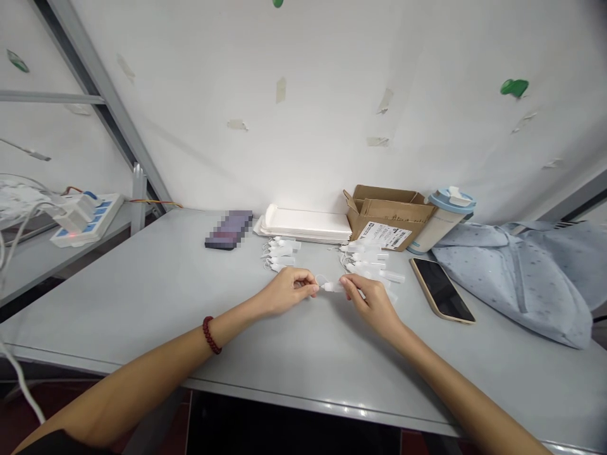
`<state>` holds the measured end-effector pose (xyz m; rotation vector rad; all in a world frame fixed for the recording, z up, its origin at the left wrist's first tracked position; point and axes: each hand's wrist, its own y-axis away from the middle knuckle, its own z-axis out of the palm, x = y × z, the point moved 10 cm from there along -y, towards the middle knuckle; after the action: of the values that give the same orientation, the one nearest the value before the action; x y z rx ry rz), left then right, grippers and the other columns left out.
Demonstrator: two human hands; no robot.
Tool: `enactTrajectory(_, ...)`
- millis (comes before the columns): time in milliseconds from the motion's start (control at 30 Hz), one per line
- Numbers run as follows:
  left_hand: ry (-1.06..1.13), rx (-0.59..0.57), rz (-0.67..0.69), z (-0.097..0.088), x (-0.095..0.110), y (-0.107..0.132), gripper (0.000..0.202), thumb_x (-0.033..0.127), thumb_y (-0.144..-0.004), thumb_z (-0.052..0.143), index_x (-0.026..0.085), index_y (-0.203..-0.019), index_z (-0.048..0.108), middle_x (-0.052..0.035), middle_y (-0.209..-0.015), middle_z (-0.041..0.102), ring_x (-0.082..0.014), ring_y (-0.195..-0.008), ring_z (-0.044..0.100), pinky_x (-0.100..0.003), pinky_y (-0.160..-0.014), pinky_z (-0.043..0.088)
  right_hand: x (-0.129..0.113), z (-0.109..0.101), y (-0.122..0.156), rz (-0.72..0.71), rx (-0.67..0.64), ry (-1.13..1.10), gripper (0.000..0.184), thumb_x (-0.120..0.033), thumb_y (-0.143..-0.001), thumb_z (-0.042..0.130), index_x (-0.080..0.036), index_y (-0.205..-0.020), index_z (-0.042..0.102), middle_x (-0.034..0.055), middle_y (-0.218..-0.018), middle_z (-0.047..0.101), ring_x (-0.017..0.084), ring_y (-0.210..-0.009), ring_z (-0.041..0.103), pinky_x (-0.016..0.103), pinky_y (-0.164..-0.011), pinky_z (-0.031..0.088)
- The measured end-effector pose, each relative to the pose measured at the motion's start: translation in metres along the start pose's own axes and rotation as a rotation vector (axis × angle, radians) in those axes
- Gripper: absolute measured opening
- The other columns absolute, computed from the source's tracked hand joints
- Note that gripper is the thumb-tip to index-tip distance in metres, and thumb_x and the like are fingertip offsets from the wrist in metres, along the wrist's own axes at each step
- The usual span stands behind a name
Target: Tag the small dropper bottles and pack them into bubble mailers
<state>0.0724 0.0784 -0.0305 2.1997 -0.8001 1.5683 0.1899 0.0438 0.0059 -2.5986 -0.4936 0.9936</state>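
Over the middle of the table, a small translucent white squeeze bottle [332,287] with a narrow tip lies sideways between my hands. My right hand [375,302] pinches its body end between thumb and fingers. The fingers of my left hand [288,292] are closed at the tip end, where a thin loop shows; the detail inside that pinch is too small to tell. Similar bottles lie in a left group [281,251] beyond my left hand. A larger right group [367,258] lies beyond my right hand, which partly hides some of them.
Behind the bottles are a stack of white flat packs [308,222] and an open cardboard box [389,218]. A lidded cup [436,221], phone [443,291] and blue-grey cloth bag [516,284] stand right. A blurred-out dark item [229,229] lies left; a power strip [90,221] sits further left.
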Motion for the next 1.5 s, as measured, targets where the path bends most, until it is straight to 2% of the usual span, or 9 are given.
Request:
enactTrajectory(600, 0.026, -0.034, -0.019, 0.006, -0.002, 0.002, 0.019, 0.029, -0.079, 0.053, 0.013, -0.071, 0.059, -0.0013, -0.069, 0.058, -0.0099, -0.060, 0.048, -0.021, -0.056, 0.037, -0.006, 0.000, 0.001, -0.033, -0.006, 0.005, 0.040, -0.038, -0.093, 0.032, -0.019, -0.064, 0.051, -0.0014, -0.053, 0.049, 0.010, -0.048, 0.043, 0.023, -0.049, 0.034)
enactTrajectory(1067, -0.010, -0.054, -0.022, 0.010, -0.004, 0.001, 0.020, 0.030, -0.080, 0.052, 0.013, -0.072, 0.059, -0.0027, -0.069, 0.060, -0.0106, -0.060, 0.050, -0.022, -0.055, 0.040, -0.008, 0.001, 0.001, -0.064, -0.009, 0.021, 0.036, -0.035, -0.093, 0.032, -0.018, -0.068, 0.053, -0.0009, -0.054, 0.051, 0.011, -0.048, 0.045, 0.023, -0.049, 0.035)
enactTrajectory(1267, 0.002, -0.056, -0.005, 0.011, -0.001, 0.001, 0.020, 0.030, -0.080, 0.052, 0.014, -0.073, 0.060, -0.0025, -0.072, 0.061, -0.0113, -0.064, 0.052, -0.023, -0.061, 0.041, -0.009, -0.002, -0.001, -0.069, -0.020, 0.029, 0.038, -0.036, -0.094, 0.031, -0.019, -0.067, 0.050, -0.0012, -0.055, 0.049, 0.011, -0.049, 0.043, 0.023, -0.051, 0.034)
enactTrajectory(1500, 0.006, -0.028, -0.002, 0.006, -0.002, -0.001, 0.023, 0.030, -0.074, 0.061, 0.013, -0.090, 0.063, -0.0059, -0.086, 0.063, -0.0161, -0.081, 0.058, -0.027, -0.075, 0.045, -0.003, -0.009, -0.002, -0.025, 0.021, 0.009, 0.038, -0.036, -0.094, 0.032, -0.019, -0.063, 0.047, -0.0023, -0.054, 0.045, 0.010, -0.051, 0.041, 0.023, -0.052, 0.033)
